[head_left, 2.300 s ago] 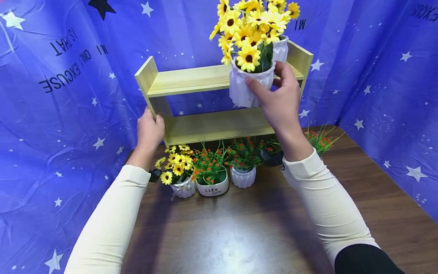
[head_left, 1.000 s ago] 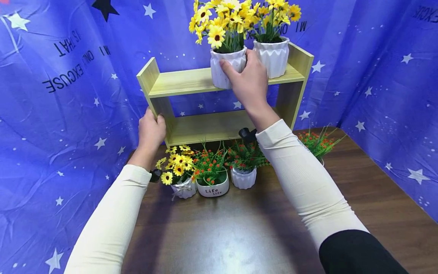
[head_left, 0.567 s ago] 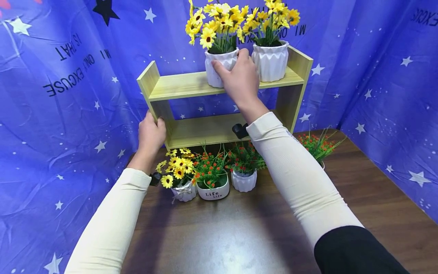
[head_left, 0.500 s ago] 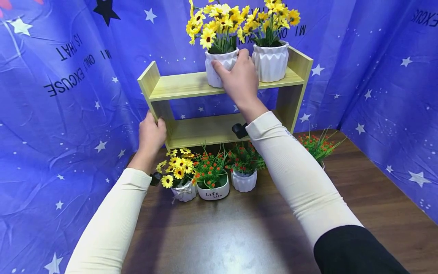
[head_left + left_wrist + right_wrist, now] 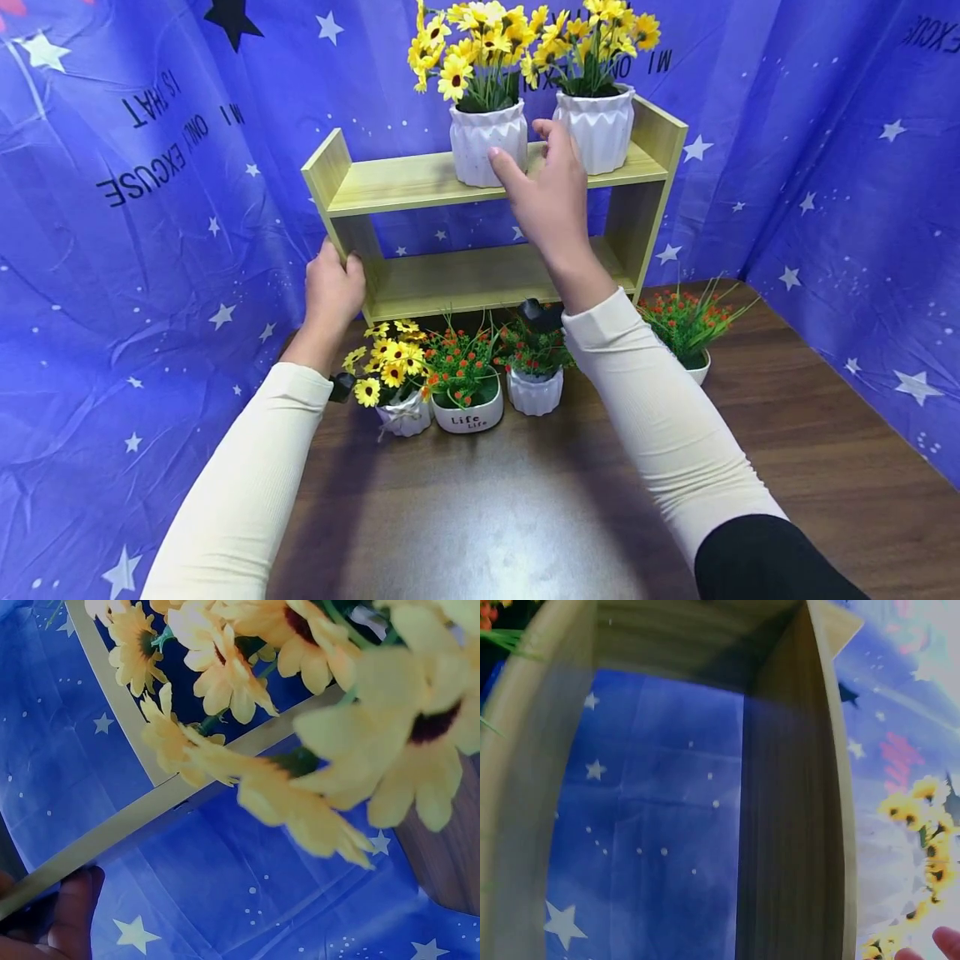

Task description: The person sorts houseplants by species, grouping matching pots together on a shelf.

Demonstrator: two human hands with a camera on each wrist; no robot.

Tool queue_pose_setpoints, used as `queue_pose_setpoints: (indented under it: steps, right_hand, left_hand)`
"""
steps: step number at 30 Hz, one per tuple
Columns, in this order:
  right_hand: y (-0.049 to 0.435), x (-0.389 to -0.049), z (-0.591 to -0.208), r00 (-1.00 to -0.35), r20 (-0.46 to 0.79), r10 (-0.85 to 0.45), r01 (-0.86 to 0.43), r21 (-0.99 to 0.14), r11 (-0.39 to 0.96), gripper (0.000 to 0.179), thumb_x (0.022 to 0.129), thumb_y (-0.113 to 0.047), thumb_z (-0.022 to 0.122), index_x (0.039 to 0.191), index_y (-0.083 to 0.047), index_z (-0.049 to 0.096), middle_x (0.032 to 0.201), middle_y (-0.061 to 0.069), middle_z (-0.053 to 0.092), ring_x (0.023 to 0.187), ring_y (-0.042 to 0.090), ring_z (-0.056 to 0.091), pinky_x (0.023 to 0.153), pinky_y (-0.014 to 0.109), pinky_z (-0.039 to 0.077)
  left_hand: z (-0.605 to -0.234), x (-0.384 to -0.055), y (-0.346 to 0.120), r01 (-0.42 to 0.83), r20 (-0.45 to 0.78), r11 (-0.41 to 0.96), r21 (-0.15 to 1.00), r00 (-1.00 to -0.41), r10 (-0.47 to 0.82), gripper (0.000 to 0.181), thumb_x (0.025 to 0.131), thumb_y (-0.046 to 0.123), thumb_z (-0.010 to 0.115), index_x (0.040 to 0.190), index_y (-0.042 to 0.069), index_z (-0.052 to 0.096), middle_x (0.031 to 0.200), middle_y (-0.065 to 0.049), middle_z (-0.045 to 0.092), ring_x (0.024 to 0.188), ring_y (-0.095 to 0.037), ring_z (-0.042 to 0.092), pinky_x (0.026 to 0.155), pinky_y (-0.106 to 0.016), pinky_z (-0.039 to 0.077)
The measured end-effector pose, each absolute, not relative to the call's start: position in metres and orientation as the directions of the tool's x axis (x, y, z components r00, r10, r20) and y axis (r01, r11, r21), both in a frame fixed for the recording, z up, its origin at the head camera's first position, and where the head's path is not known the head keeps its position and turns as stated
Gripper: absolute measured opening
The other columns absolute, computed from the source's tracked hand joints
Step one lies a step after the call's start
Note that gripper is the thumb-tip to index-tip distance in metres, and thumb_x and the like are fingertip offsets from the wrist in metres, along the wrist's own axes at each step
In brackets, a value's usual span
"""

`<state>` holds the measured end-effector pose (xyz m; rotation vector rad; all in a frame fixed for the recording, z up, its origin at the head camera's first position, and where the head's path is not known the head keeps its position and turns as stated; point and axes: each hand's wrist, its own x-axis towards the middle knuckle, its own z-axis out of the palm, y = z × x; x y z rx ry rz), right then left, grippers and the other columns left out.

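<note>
In the head view a light wooden two-tier shelf (image 5: 405,183) stands at the back of the table. My left hand (image 5: 333,287) grips its left side panel; the left wrist view shows the fingers (image 5: 75,907) at the panel's edge. On the upper tier stands a white pot of yellow flowers (image 5: 487,146). Just right of it my right hand (image 5: 551,192) is held with thumb and fingers spread, holding nothing. A second white flower pot (image 5: 596,129) sits behind that hand, toward the shelf's right end. The lower tier (image 5: 457,279) shows bare wood.
Before the shelf stand a small yellow-flowered pot (image 5: 405,414), an oval "Life" planter (image 5: 468,414) and a white ribbed pot (image 5: 535,393) with red blossoms. Another red-flowered plant (image 5: 686,325) is at the right, partly behind my sleeve. A starry blue curtain (image 5: 187,275) surrounds the brown table (image 5: 465,500).
My right hand brought the flower pot leftward and down onto the upper tier, then let go and drew back slightly to the right. My left hand kept its grip on the panel.
</note>
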<state>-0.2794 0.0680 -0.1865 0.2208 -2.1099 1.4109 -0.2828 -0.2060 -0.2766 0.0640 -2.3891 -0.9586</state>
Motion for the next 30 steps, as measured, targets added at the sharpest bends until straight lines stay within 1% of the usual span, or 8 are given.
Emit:
queue_pose_setpoints:
  steps: [4,8,16,19,21,25,27,30]
  right_hand:
    - [0.071,-0.260,-0.208,-0.788,0.591,0.174,-0.518,-0.789,0.331,0.060,0.089,-0.037,0.072,0.137,-0.008,0.051,0.138,0.004,0.052,0.125,0.016,0.047,0.098,0.026,0.042]
    - [0.070,-0.241,-0.235,-0.772,0.619,0.142,-0.567,-0.773,0.284,0.057,0.088,-0.029,0.074,0.135,-0.005,0.053,0.133,0.008,0.055,0.121,0.014,0.050,0.098,0.029,0.046]
    - [0.053,-0.204,-0.294,-0.743,0.669,0.007,-0.649,-0.724,0.231,0.052,0.087,-0.020,0.074,0.132,-0.001,0.056,0.127,0.011,0.059,0.118,0.026,0.056,0.095,0.038,0.049]
    - [0.045,-0.190,-0.317,-0.733,0.679,-0.046,-0.672,-0.711,0.206,0.049,0.086,-0.018,0.075,0.129,-0.001,0.058,0.122,0.010,0.061,0.114,0.024,0.058,0.092,0.039,0.051]
    - [0.040,-0.182,-0.330,-0.713,0.697,-0.077,-0.698,-0.695,0.172,0.046,0.085,-0.015,0.075,0.127,-0.002,0.060,0.121,0.010,0.063,0.111,0.023,0.059,0.089,0.040,0.052]
    - [0.034,-0.167,-0.350,-0.661,0.740,-0.124,-0.750,-0.653,0.105,0.040,0.084,-0.008,0.074,0.122,-0.002,0.063,0.121,0.010,0.064,0.107,0.027,0.061,0.085,0.042,0.054]
    - [0.031,-0.161,-0.359,-0.660,0.736,-0.150,-0.751,-0.654,0.095,0.040,0.083,-0.008,0.074,0.121,-0.002,0.063,0.121,0.009,0.065,0.107,0.026,0.062,0.085,0.042,0.054]
    - [0.026,-0.154,-0.373,-0.694,0.696,-0.185,-0.717,-0.690,0.097,0.039,0.084,-0.008,0.075,0.121,-0.005,0.063,0.118,0.007,0.066,0.105,0.023,0.062,0.086,0.037,0.053]
  left_hand:
    - [-0.275,-0.282,-0.206,0.161,0.471,0.733,0.661,-0.849,-0.239,0.029,0.099,0.013,0.045,0.121,-0.003,0.054,0.120,-0.029,0.063,0.112,-0.044,0.060,0.094,-0.054,0.046]
    - [-0.275,-0.281,-0.206,0.159,0.457,0.730,0.665,-0.860,-0.228,0.029,0.099,0.012,0.043,0.121,-0.004,0.053,0.120,-0.029,0.063,0.111,-0.043,0.060,0.094,-0.053,0.046]
    - [-0.274,-0.284,-0.209,0.192,0.493,0.742,0.642,-0.845,-0.208,0.029,0.098,0.012,0.043,0.119,-0.005,0.054,0.117,-0.030,0.064,0.110,-0.045,0.060,0.093,-0.054,0.046]
    - [-0.274,-0.287,-0.210,0.203,0.508,0.748,0.632,-0.837,-0.202,0.028,0.098,0.012,0.044,0.118,-0.005,0.054,0.116,-0.030,0.064,0.110,-0.046,0.060,0.093,-0.054,0.046]
    - [-0.274,-0.287,-0.210,0.203,0.508,0.748,0.632,-0.837,-0.202,0.029,0.098,0.012,0.044,0.118,-0.005,0.054,0.116,-0.030,0.064,0.110,-0.046,0.060,0.093,-0.054,0.046]
    - [-0.275,-0.287,-0.209,0.195,0.502,0.747,0.636,-0.839,-0.208,0.028,0.098,0.012,0.044,0.118,-0.005,0.054,0.116,-0.029,0.064,0.109,-0.045,0.060,0.093,-0.054,0.046]
    - [-0.275,-0.286,-0.209,0.194,0.503,0.749,0.633,-0.839,-0.208,0.028,0.098,0.012,0.044,0.118,-0.005,0.054,0.116,-0.029,0.064,0.109,-0.045,0.060,0.093,-0.054,0.046]
    - [-0.275,-0.286,-0.208,0.194,0.502,0.748,0.634,-0.839,-0.208,0.029,0.098,0.012,0.044,0.119,-0.005,0.054,0.117,-0.029,0.064,0.110,-0.045,0.060,0.093,-0.054,0.046]
